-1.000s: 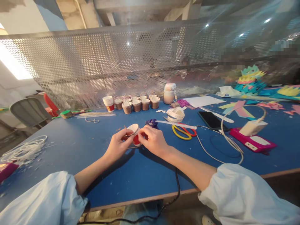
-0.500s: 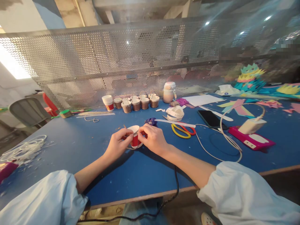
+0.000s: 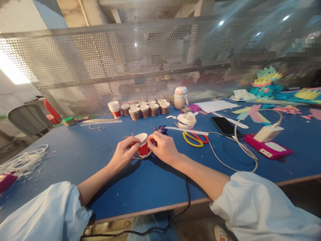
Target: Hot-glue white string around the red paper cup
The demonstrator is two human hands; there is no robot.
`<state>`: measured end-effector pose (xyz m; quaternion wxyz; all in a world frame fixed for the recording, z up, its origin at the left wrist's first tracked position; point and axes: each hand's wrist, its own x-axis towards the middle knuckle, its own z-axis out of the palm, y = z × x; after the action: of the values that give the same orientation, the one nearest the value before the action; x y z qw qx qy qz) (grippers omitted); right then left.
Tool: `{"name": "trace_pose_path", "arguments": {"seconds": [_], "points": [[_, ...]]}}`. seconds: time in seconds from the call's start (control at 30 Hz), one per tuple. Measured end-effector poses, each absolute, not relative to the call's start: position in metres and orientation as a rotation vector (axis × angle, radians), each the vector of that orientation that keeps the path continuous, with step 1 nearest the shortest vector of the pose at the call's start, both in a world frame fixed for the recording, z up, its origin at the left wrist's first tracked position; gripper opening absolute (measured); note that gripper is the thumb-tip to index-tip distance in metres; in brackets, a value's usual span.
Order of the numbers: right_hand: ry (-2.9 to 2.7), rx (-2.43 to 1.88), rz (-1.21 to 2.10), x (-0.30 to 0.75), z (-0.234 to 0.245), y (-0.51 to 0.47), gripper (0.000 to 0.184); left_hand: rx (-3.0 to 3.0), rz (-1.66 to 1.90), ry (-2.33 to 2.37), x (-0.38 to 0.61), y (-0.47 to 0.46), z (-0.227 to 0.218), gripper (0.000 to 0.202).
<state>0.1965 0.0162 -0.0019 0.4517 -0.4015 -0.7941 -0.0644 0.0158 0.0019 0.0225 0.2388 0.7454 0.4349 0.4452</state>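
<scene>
A small red and white paper cup (image 3: pixel 143 149) stands on the blue table between my two hands. My left hand (image 3: pixel 124 149) pinches at the cup's left side near its rim, thumb and fingertips close together. On the other side, my right hand (image 3: pixel 163 146) is closed, its fingertips against the cup's right edge below the rim. A thin cord (image 3: pixel 136 158) lies about the cup's base. Whether a thin strand also sits between my fingertips is too small to make out. Just behind my right hand lies a blue glue gun (image 3: pixel 160 129) with a white glue stick in it.
Brown-wrapped cups (image 3: pixel 144 111) with handles and stacked paper cups (image 3: pixel 114 108) stand at the back. Scissors (image 3: pixel 193 139), a ribbon roll (image 3: pixel 187 119), a phone (image 3: pixel 223 126) and a pink power strip (image 3: pixel 268 147) with cables lie right. White cord (image 3: pixel 27 157) heaps left.
My left fingers have drawn slightly left off the cup, so more of its red front shows. My right hand stays nearly in place. The whole view has shifted a little.
</scene>
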Motion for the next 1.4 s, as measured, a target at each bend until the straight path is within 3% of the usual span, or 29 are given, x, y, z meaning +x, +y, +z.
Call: {"name": "trace_pose_path", "arguments": {"seconds": [0.6,1.0,1.4], "points": [[-1.978,-0.887,0.071,0.196,-0.003,0.012,0.008,2.306,1.222,1.134,0.01,0.01,0.021,0.023],[-1.989,-0.826,0.005,0.195,-0.003,0.011,0.014,2.327,1.087,1.102,0.014,-0.001,0.023,0.025],[-1.97,-0.841,-0.055,0.194,0.0,0.01,0.013,2.262,1.196,1.192,0.016,-0.002,0.019,0.014]]}}
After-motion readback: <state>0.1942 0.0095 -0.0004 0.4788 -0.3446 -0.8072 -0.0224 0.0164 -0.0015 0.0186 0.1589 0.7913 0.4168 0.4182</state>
